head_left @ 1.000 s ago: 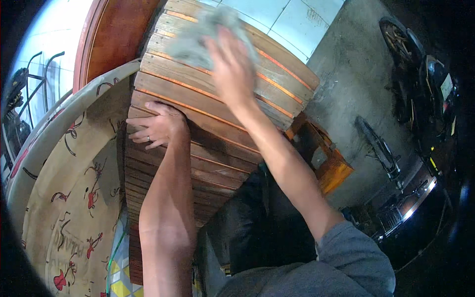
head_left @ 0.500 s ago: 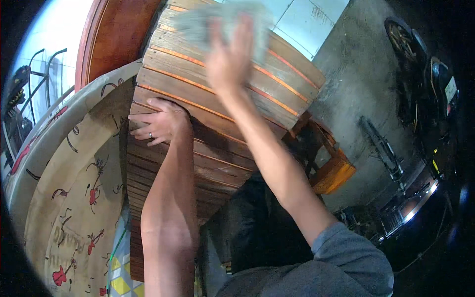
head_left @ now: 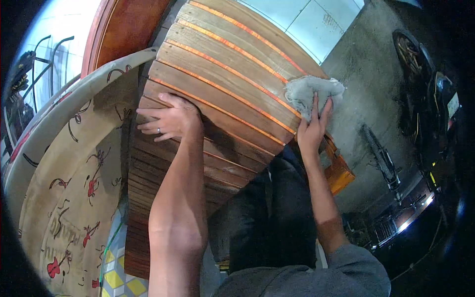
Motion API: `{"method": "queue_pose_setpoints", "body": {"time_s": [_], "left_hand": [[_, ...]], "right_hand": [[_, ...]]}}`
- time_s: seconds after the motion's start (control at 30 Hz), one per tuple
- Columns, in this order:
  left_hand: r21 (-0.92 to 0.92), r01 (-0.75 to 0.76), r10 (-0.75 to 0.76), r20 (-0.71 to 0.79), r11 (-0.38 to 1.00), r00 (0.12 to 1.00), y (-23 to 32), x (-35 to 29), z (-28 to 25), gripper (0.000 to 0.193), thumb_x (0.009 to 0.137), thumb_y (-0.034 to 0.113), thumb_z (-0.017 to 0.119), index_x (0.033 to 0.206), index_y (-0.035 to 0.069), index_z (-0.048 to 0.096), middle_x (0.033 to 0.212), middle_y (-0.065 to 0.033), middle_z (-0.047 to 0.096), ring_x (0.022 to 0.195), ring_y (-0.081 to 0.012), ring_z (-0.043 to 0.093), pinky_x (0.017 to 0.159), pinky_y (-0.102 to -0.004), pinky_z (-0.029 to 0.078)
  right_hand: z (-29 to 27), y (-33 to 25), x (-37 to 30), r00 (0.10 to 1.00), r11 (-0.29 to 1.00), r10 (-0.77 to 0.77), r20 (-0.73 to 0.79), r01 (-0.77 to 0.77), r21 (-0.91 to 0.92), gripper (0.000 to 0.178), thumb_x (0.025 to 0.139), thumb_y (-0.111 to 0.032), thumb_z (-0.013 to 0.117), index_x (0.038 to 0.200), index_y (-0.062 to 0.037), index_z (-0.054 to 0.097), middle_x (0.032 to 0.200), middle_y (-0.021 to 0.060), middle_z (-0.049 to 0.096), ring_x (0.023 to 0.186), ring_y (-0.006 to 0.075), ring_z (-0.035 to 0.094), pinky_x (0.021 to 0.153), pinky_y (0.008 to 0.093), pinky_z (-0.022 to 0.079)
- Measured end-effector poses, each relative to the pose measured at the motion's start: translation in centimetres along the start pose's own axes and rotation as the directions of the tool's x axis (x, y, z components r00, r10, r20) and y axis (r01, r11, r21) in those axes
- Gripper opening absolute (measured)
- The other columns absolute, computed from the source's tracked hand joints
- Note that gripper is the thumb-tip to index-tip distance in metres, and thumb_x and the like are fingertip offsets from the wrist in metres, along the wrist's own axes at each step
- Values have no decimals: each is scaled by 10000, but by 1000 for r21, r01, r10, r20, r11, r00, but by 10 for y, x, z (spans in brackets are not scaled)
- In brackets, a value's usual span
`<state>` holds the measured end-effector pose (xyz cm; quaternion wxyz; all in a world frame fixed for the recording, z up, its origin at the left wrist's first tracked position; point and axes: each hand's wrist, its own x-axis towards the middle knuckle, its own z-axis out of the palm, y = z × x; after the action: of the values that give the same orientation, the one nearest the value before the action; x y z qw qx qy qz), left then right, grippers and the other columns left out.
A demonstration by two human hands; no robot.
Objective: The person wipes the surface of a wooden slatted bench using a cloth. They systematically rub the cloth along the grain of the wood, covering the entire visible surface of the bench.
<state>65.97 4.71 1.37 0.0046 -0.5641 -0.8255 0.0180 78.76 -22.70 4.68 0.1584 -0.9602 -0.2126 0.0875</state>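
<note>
A curved piece of wooden slat furniture (head_left: 232, 99), like a slatted bench or lounger, stretches across the middle, with bright orange-lit gaps between its upper slats. My left hand (head_left: 173, 119) lies on its left edge, fingers spread over the slats, a ring on one finger. At the right edge of the slats, my right hand (head_left: 312, 128) holds a pale grey cloth (head_left: 314, 91). Two of its fingers stretch over the cloth, which hangs partly past the edge. The thumb and other fingers of that hand are partly hidden.
A beige padded surface printed with red guitars (head_left: 74, 198) curves along the left. Behind it are a reddish wooden door frame (head_left: 104, 34) and black metal tubing (head_left: 52, 59). An orange-brown wooden piece (head_left: 341, 173) stands right, near a motorcycle (head_left: 430, 99) on the concrete floor (head_left: 351, 94).
My right hand has swept the cloth from the top of the slats down and right to their right edge. My left hand stays on the same edge. The view has shifted slightly.
</note>
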Motion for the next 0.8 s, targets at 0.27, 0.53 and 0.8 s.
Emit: {"method": "queue_pose_setpoints", "body": {"time_s": [0.27, 0.53, 0.8], "left_hand": [[26, 14, -15, 17, 1000, 1000, 5, -3, -1, 817, 956, 635, 307, 1551, 99, 143, 1524, -374, 142, 1449, -468, 151, 1099, -684, 192], [10, 7, -7, 28, 1000, 1000, 7, -10, 1, 795, 967, 606, 315, 1545, 88, 148, 1518, -380, 148, 1443, -471, 165, 1099, -681, 197], [8, 23, -23, 23, 1000, 999, 6, -2, -6, 790, 967, 587, 328, 1547, 88, 131, 1517, -384, 133, 1440, -486, 152, 1105, -677, 184]], "right_hand": [[81, -166, 116, 892, 903, -312, -326, 385, 190, 658, 745, 16, 676, 1368, -152, 546, 1442, 235, 427, 1334, 427, 398, 1099, 545, 340], [80, -178, 145, 822, 770, -490, -290, 564, 297, 600, 724, 29, 645, 1302, -124, 594, 1365, 211, 518, 1278, 383, 484, 1089, 495, 378], [-10, -9, 12, 986, 965, -135, 100, 154, -212, 804, 702, 33, 704, 1446, -152, 463, 1438, 282, 357, 1326, 453, 387, 1064, 537, 353]]}}
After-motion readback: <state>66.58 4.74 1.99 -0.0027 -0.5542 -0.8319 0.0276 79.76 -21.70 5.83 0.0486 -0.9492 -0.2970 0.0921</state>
